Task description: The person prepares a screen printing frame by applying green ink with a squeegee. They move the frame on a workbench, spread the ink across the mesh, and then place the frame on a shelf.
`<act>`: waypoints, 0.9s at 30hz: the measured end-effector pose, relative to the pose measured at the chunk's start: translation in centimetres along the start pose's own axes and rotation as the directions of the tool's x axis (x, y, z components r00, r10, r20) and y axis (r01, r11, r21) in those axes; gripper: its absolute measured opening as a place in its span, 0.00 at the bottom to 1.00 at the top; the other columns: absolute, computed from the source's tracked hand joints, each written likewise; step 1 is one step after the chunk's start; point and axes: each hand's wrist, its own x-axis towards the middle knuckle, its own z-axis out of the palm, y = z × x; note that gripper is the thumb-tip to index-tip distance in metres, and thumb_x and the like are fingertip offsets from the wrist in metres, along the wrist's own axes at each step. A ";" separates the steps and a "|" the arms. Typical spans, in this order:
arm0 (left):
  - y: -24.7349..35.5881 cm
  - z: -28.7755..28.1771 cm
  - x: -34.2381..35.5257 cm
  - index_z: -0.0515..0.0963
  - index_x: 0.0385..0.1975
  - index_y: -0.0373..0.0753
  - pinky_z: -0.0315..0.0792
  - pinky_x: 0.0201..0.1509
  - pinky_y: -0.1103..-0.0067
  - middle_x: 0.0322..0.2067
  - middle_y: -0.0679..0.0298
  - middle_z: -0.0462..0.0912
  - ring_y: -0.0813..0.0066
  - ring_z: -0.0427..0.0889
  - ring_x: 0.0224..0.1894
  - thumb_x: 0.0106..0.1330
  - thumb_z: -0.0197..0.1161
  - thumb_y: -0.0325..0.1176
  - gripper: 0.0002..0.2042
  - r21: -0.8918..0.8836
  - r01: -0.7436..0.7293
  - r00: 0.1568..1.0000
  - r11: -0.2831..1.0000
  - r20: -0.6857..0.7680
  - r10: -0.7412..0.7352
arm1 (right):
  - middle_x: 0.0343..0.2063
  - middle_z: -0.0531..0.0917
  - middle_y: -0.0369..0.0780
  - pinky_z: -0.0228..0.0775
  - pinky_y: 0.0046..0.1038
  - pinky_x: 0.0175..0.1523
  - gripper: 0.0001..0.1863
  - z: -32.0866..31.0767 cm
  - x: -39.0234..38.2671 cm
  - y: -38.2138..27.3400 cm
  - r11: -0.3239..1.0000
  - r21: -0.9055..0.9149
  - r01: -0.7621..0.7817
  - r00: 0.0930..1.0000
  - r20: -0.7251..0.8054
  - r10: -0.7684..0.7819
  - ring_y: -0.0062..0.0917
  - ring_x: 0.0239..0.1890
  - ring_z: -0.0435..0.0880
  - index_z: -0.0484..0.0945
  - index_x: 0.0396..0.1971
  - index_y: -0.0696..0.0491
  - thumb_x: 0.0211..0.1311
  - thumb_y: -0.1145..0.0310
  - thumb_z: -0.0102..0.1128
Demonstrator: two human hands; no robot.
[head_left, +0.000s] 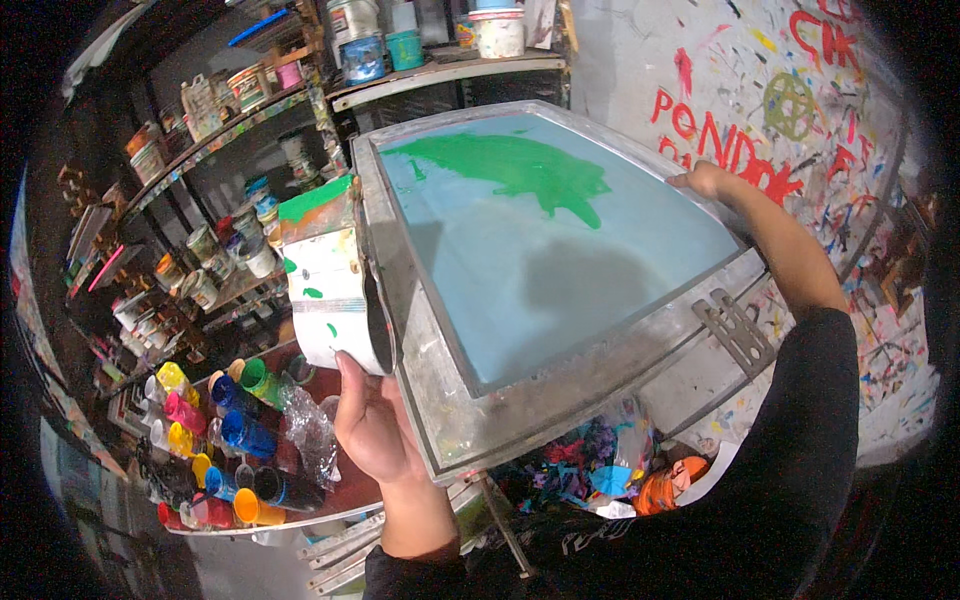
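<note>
both hands grip the screen frame [440, 400]: left hand [372, 425], right hand [705, 180]

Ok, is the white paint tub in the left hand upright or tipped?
Tipped. The white paint tub lies on its side in the left hand, its dark open mouth against the metal-framed screen.

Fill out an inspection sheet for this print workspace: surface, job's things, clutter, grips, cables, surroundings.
Surface: paint-spattered table under the frame.
Job's things: metal-framed printing screen with green ink; white tub, green-smeared, tipped at the frame's edge.
Clutter: coloured squeeze bottles on a tray; scraps below.
Grips: left hand holds the tub; right hand grips the frame's far side.
Cables: nothing seen.
Surroundings: shelves of paint pots; spattered wall.
</note>
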 end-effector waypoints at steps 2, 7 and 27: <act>0.3 -0.9 0.5 0.63 0.52 0.35 0.65 0.53 0.67 0.48 0.55 0.71 0.62 0.73 0.48 0.67 0.40 0.40 0.19 -0.008 -0.023 0.999 1.000 0.035 0.023 | 0.48 0.68 0.58 0.60 0.32 0.56 0.44 0.9 0.9 -0.4 0.998 0.051 0.044 0.999 0.025 -0.045 0.42 0.51 0.69 0.66 0.46 0.71 0.44 0.42 0.56; -0.2 -2.8 1.8 0.62 0.53 0.35 0.63 0.55 0.70 0.48 0.57 0.72 0.66 0.71 0.50 0.66 0.44 0.36 0.18 -0.001 -0.033 0.999 0.999 0.020 0.033 | 0.48 0.69 0.57 0.61 0.32 0.54 0.43 1.9 2.6 -0.5 0.999 0.012 0.032 0.998 -0.046 -0.032 0.42 0.50 0.70 0.66 0.46 0.71 0.44 0.43 0.56; -1.6 -6.5 8.9 0.63 0.51 0.34 0.66 0.53 0.70 0.46 0.55 0.73 0.64 0.73 0.47 0.67 0.42 0.38 0.18 0.089 0.017 0.999 0.996 0.031 -0.020 | 0.46 0.71 0.56 0.61 0.33 0.54 0.39 5.9 8.0 -2.1 0.995 0.097 -0.008 1.000 0.006 0.008 0.43 0.50 0.71 0.70 0.43 0.69 0.46 0.43 0.55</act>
